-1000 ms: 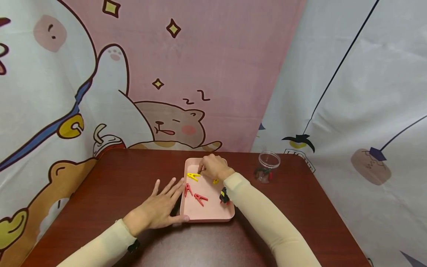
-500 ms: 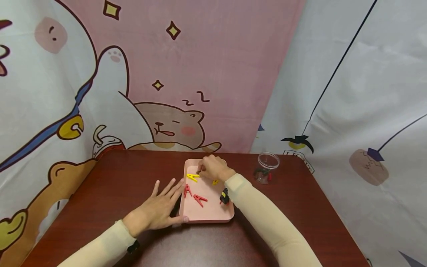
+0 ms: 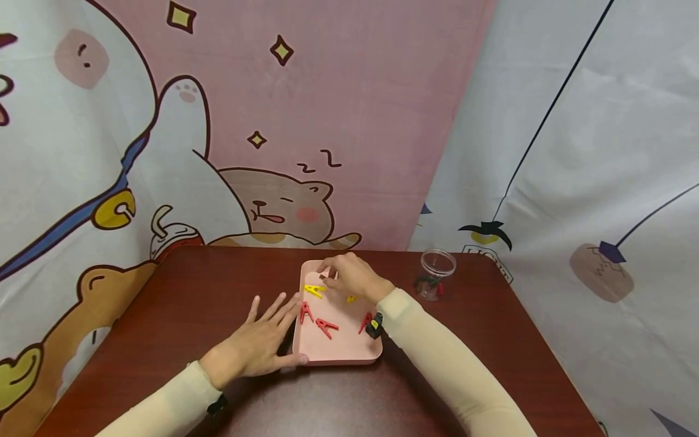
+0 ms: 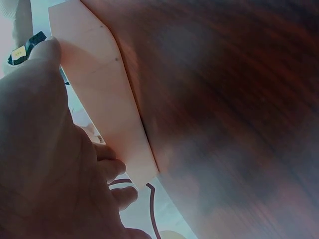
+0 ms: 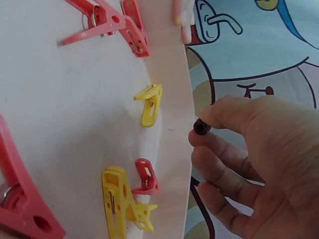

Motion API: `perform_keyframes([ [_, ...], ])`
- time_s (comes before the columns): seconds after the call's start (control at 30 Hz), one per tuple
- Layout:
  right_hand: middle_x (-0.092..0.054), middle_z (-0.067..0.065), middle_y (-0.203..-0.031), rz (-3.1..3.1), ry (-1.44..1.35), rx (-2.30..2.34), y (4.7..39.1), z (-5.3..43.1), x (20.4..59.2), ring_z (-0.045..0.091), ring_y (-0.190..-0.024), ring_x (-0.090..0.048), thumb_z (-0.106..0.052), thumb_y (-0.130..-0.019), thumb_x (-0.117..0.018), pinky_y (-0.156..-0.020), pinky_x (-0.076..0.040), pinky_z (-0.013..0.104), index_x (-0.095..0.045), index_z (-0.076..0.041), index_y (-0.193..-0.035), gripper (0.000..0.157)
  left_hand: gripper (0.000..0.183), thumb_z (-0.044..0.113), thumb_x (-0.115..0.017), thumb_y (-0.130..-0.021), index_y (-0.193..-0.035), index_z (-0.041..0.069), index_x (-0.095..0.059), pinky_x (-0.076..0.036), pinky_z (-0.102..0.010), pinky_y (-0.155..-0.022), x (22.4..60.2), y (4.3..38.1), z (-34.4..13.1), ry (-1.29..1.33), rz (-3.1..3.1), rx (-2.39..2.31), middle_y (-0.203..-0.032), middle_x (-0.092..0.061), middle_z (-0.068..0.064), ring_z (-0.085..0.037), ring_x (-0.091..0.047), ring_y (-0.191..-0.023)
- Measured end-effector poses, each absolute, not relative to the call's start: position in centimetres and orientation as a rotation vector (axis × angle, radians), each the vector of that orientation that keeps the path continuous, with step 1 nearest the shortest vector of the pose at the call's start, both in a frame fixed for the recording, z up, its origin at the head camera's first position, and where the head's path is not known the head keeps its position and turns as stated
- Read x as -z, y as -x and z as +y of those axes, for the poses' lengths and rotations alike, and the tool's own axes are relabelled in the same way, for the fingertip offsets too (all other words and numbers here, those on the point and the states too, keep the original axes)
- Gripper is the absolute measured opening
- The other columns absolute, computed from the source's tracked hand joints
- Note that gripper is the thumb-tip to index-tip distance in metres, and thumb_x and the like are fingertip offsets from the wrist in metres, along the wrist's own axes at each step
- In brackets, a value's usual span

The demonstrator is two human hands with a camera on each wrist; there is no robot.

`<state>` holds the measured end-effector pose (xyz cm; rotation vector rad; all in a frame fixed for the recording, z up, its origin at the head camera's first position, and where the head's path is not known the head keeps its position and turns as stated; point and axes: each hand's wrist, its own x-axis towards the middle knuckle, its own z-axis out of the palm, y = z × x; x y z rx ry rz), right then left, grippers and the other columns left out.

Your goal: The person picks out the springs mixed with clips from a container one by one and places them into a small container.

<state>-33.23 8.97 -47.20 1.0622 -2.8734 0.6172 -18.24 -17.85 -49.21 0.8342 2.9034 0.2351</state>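
Observation:
Inside the pink tray lie several red and yellow clothespins, among them a yellow clothespin near the far left and a red clothespin lower down. My right hand is over the tray's far end. Its thumb and index finger pinch a small dark brown cylinder with a round end; the rest of it is hidden by the fingers. My left hand rests at the tray's left side, fingers spread straight, fingertips and thumb touching the rim. The left wrist view shows this hand along the tray's outer wall.
A clear plastic jar with dark green and red items inside stands right of the tray on the dark wooden table. Behind the table hangs a cartoon-printed cloth. Another red clothespin lies under my right wrist.
My right hand has tilted and its wrist has shifted slightly right, uncovering more of the red clothespin beneath; the brown cylinder shows more at its fingertips. The left hand has stayed in place.

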Motion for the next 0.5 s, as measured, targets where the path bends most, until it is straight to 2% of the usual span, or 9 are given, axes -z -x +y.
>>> perform_keyframes([
  [0.13,-0.089,0.0,-0.108,-2.795,-1.115,-0.707,32.7,9.7,46.9,0.01,-0.086,-0.076,-0.014,-0.107,-0.085,-0.074,-0.062,0.023,-0.089,-0.015,-0.133,0.026,0.12,0.086,-0.064,-0.103,-0.185,0.006,-0.028,-0.016,-0.09,-0.137,49.3,18.3,-17.8,-0.84,2.908,-0.242,-0.196,-0.025,-0.013,-0.047,-0.026,-0.181],
  [0.23,-0.089,-0.002,-0.108,-2.78,-1.105,-0.786,32.2,10.2,46.5,0.01,-0.086,-0.075,-0.014,-0.107,-0.085,-0.075,-0.062,0.021,-0.09,-0.018,-0.13,0.023,0.12,0.085,-0.065,-0.103,-0.185,0.005,-0.028,-0.016,-0.09,-0.137,49.3,18.3,-17.8,-0.845,2.909,-0.249,-0.196,-0.026,-0.014,-0.047,-0.026,-0.181],
  [0.5,-0.089,-0.001,-0.108,-2.769,-1.068,-0.909,31.2,11.5,46.1,0.012,-0.091,-0.079,-0.013,-0.106,-0.087,-0.081,-0.066,0.023,-0.089,-0.018,-0.132,0.026,0.119,0.085,-0.064,-0.104,-0.185,0.006,-0.029,-0.015,-0.09,-0.137,49.7,18.4,-17.9,-0.845,2.915,-0.247,-0.196,-0.026,-0.014,-0.047,-0.025,-0.181],
])
